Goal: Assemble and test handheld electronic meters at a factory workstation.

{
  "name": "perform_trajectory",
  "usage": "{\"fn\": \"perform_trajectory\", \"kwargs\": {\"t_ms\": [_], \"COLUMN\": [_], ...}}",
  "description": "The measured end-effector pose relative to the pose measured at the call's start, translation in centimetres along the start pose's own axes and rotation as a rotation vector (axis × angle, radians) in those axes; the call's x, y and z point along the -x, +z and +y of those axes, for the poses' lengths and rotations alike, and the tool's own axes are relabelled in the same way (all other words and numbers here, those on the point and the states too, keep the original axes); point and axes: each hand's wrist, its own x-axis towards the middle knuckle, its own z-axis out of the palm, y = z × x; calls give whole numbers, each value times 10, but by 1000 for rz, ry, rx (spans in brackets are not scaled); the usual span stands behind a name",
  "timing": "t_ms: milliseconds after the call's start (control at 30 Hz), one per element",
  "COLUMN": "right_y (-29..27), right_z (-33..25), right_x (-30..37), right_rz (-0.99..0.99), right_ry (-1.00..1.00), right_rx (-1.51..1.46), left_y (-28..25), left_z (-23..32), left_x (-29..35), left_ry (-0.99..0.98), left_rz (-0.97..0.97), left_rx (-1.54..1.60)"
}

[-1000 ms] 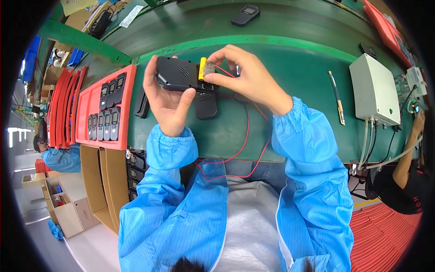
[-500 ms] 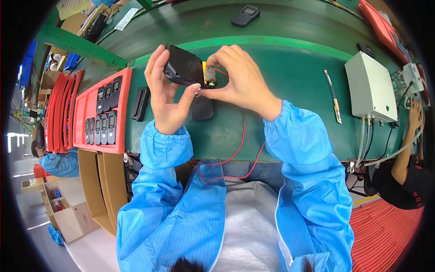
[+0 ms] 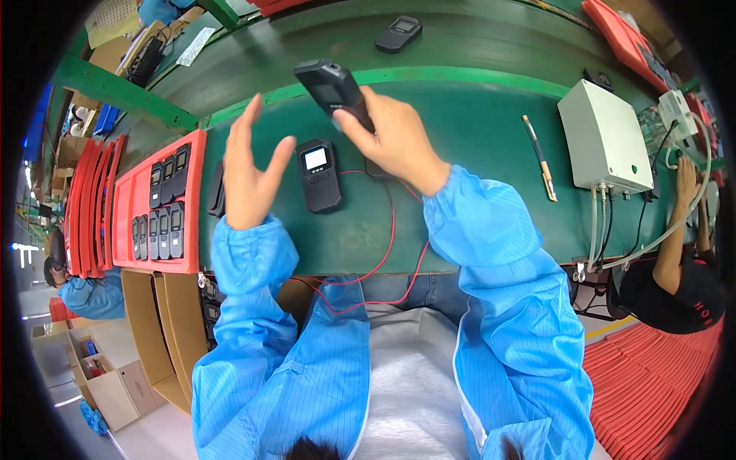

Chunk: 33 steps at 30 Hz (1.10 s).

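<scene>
So half a second ago both hands were bunched together around the black handheld device near the top middle of the frame. Now they've split: the right hand (image 3: 391, 138) has the black handheld device (image 3: 331, 86) on its own, fingers wrapped around its lower end, lifted above the green table (image 3: 475, 130) just above centre. The left hand (image 3: 249, 172) has let go and sits left of centre, palm open, fingers spread wide and holding nothing.

A second device (image 3: 318, 174) with a lit little screen now shows flat on the table between the two hands, with red wires (image 3: 387, 230) running down from it toward the lower edge.

Packages and such: a red tray (image 3: 195, 203) at the left holds rows of more black devices. A white box (image 3: 606, 138) with a small green dot sits at the upper right. Brown cardboard boxes (image 3: 157, 337) stand at the lower left below the tray. A pale paper sheet (image 3: 115, 17) lies in the top left corner, too small to make out.
</scene>
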Motion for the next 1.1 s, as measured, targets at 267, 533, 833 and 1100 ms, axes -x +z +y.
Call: {"fn": "perform_trajectory", "kwargs": {"t_ms": [267,533,833,1100], "right_y": [-4,3,-5,-32], "right_z": [27,68,64,61], "right_x": [-12,-2,-2,6], "right_rz": [104,149,80,20], "right_ry": [227,411,528,455], "right_rx": [-184,-487,-572,-641], "left_y": [-54,-56,-70,-48], "left_z": [-126,-146,-76,-217], "left_x": [72,62,201,440], "left_ry": [-252,-182,-246,-914], "left_rz": [-140,43,559,84], "left_rx": [-828,-676,-305,-320]}}
